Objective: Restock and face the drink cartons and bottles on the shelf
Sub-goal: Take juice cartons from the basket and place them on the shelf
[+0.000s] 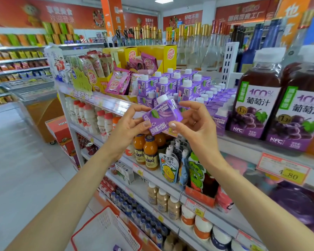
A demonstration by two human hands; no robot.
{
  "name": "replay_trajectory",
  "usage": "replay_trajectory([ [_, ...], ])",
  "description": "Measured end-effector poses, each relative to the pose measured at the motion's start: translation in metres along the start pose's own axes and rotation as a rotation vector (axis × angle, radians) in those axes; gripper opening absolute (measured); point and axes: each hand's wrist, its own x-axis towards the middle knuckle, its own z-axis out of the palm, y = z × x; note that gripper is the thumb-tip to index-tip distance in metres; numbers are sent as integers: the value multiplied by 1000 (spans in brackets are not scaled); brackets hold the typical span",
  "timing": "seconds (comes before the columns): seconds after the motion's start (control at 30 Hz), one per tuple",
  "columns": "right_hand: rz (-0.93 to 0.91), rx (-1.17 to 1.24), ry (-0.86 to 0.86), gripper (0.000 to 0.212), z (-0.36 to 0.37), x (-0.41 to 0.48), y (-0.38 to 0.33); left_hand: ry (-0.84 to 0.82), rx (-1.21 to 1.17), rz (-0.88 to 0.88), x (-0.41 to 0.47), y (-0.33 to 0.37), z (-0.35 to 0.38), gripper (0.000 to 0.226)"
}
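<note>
At 7 o'clock, low in the view, sits a white plastic shopping basket with a red rim [105, 230]. Above it the left hand [132, 122] holds the small purple drink carton with a white screw cap [161, 116] at its 9 o'clock side, thumb pressed on the printed front, fingers [143, 107] curled round the back. The carton hangs in mid-air in front of the white metal shelf [243, 149], touching none of the stock. Its long axis runs roughly 6 to 12 o'clock, cap uppermost, and the print slants up toward the right, so the face is not yet square. The right hand [194, 124] pinches the 3 o'clock side, thumb on the lower corner. Both hands are equally near.

The stacked matching purple cartons [170, 87] lie at 12 to 1 o'clock, just beyond the fingertips. I judge the coming move a short push forward and up, after levelling the label. Large grape juice bottles with purple labels [257, 105] stand at 3 o'clock.
</note>
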Motion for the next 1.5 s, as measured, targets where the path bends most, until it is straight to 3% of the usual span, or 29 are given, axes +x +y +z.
replay_trajectory([
  [0.1,-65,-91,6,29,2,-2,2,14,-3,25,2,-2,0,61],
  [0.23,-98,-139,49,21,3,-3,1,32,0,21,5,-3,4,43],
  [0.33,-50,-106,99,26,3,-4,-3,57,15,16,6,-2,7,30],
  [0.4,37,-35,144,24,4,-2,-5,36,73,31,3,-1,9,36],
  [0.5,242,126,183,19,6,4,-9,18,415,41,0,-2,11,67],
  [0.6,418,257,154,24,6,8,-9,196,735,163,-5,-4,12,63],
  [0.77,539,157,5,39,1,12,-8,230,555,89,-9,8,10,31],
  [0.9,570,138,-122,45,0,13,-7,181,511,68,-10,10,0,29],
  [1.03,633,143,-209,67,0,15,-4,144,555,119,-11,9,-2,36],
  [1.17,651,298,-325,43,1,13,-1,93,618,208,-12,15,-6,44],
  [1.33,659,407,-280,52,4,10,2,80,655,267,-13,17,-12,34],
  [1.5,489,70,-78,55,9,6,5,87,454,121,-12,15,-18,31],
])
